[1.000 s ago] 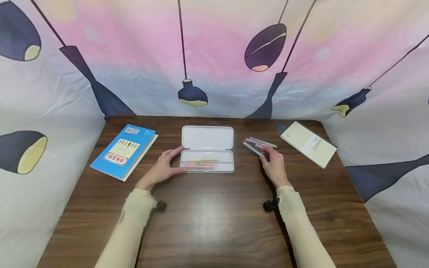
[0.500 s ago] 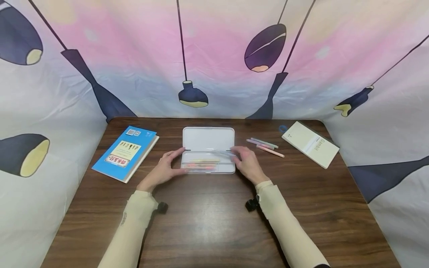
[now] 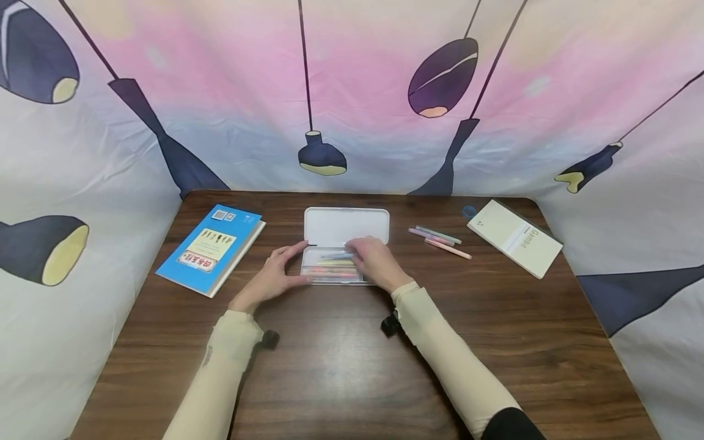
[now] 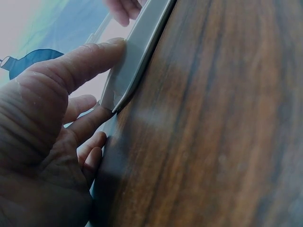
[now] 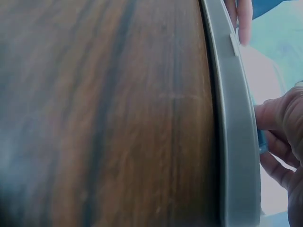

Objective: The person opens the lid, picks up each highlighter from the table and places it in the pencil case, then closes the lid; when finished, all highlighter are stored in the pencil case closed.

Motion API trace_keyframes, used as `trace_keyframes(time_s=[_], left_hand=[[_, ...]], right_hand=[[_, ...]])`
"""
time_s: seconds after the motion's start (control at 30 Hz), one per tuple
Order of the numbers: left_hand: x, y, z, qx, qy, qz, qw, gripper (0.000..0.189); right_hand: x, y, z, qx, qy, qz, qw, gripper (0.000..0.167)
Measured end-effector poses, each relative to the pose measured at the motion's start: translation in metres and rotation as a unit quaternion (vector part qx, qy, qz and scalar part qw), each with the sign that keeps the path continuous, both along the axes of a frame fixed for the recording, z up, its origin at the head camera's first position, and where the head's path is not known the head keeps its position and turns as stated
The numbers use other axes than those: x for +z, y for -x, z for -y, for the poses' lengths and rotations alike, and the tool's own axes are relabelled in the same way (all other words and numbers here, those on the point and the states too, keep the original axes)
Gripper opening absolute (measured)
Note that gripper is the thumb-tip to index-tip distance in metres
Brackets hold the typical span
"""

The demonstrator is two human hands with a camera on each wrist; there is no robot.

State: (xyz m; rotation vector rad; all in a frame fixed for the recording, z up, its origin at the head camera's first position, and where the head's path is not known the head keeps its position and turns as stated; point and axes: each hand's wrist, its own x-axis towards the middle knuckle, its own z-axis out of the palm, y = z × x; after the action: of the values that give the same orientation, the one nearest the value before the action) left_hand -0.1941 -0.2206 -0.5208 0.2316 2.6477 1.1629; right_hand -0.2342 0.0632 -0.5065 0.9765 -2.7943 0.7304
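Observation:
An open white pencil case (image 3: 346, 225) lies on the table with its lid folded back. My left hand (image 3: 269, 278) grips its left end, thumb at the front wall (image 4: 135, 56) and fingers around the back corner. Over the case's right half, my right hand (image 3: 378, 264) pinches a light blue pen (image 3: 338, 256), held lengthwise along the back of the tray. In the right wrist view, the pen's blue end (image 5: 262, 142) shows between thumb and fingers. Several yellow, orange and pink pens (image 3: 330, 271) lie in the tray, partly hidden by the right hand.
To the right of the case, 3 pens (image 3: 440, 237) in green, purple and pink lie on the wooden table (image 3: 330, 366). Beyond them are a cream notebook (image 3: 514, 238) and a small blue ring (image 3: 469, 211). A blue book (image 3: 211, 249) lies at the left.
My right hand took the blue pen from the loose pens at the right and carried it left into the case. My left hand has stayed at the case's left end.

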Motion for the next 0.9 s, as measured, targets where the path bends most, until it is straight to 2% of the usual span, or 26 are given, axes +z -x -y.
trace_keyframes(time_s=[0.37, 0.53, 0.73, 0.9], left_hand=[[0.001, 0.000, -0.001, -0.002, 0.001, 0.001, 1.0000, 0.092], [0.001, 0.000, -0.002, -0.001, 0.001, 0.001, 1.0000, 0.093], [0.001, 0.000, -0.001, -0.004, 0.002, 0.003, 1.0000, 0.094], [0.001, 0.000, 0.000, -0.004, 0.006, 0.008, 0.9999, 0.095]], right_hand=[[-0.001, 0.002, 0.004, 0.001, -0.009, 0.004, 1.0000, 0.015], [-0.004, 0.000, -0.001, -0.008, 0.008, 0.028, 0.9996, 0.018], [-0.008, -0.007, -0.011, -0.034, 0.068, 0.069, 0.9947, 0.032], [-0.009, -0.014, -0.026, -0.071, 0.150, 0.072, 0.9835, 0.035]])
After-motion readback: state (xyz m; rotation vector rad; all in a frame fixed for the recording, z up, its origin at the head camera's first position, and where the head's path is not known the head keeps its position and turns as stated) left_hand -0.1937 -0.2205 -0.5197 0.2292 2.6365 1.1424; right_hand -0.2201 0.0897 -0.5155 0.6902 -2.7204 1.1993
